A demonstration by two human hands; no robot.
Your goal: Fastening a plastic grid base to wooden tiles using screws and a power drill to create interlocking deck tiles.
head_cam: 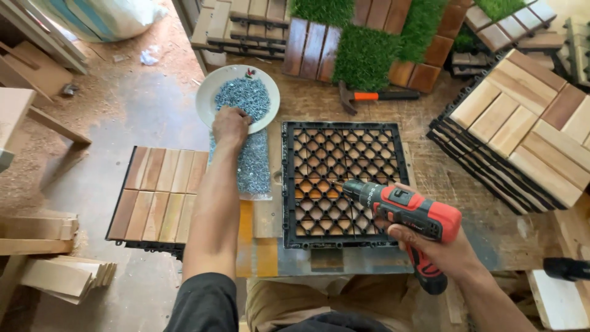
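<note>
My left hand (230, 125) reaches into a white bowl (212, 86) heaped with small grey screws (243, 95); its fingers are curled down among them, and whether it grips any is hidden. My right hand (431, 246) holds a red and black cordless drill (405, 212), its bit tip hovering over the left middle of a black plastic grid tile (344, 183) that lies face down with wooden slats showing through the holes.
A clear bag of screws (253, 166) lies below the bowl. A finished wooden tile (158, 197) sits at left, a stack of wooden tiles (522, 126) at right. A hammer (375, 96) and grass-and-wood tiles (369, 49) lie behind.
</note>
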